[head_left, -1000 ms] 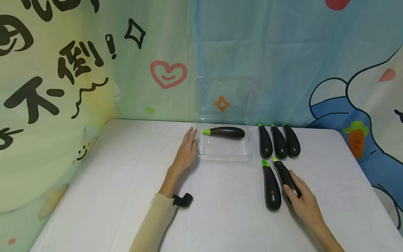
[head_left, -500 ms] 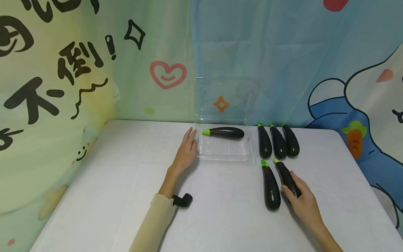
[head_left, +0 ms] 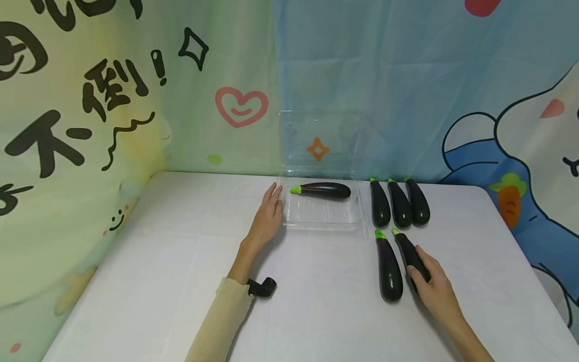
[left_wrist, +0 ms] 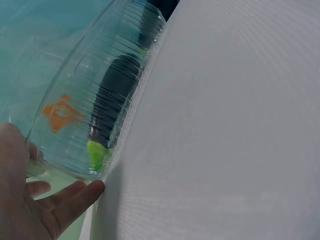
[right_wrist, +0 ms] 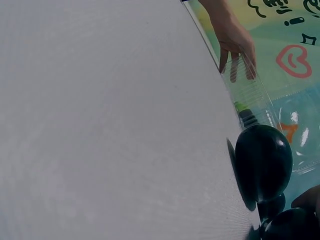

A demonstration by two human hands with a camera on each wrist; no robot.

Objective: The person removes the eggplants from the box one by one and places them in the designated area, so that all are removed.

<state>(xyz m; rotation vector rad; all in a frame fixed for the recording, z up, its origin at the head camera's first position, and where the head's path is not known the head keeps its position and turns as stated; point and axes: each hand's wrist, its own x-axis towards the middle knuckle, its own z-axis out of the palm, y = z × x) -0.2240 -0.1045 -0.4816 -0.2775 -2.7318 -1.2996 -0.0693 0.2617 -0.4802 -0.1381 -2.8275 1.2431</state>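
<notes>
My right hand (head_left: 434, 286) grips the blunt end of an eggplant (head_left: 410, 255) with a green stem, thumb on one side and fingers on the other. Just left of it lies another eggplant (head_left: 390, 269), whose rounded end (right_wrist: 264, 162) looms large in the right wrist view. At the left side of a clear plastic clamshell box (head_left: 323, 226), my left hand (head_left: 267, 218) rests with its fingers extended against the wall. One eggplant (head_left: 326, 190) lies crosswise inside the box, stem to the left; it shows through the ribbed side (left_wrist: 112, 95) in the left wrist view.
Three more eggplants (head_left: 400, 205) lie side by side right of the box, stems toward the back. The box's raised lid (head_left: 334, 125) stands before a printed curtain (head_left: 407, 75). A white cloth (head_left: 172, 281) covers the table.
The gripped eggplant has shifted slightly to the right, its stem end a little farther from its neighbour. My left hand, the box and the other eggplants stay in place.
</notes>
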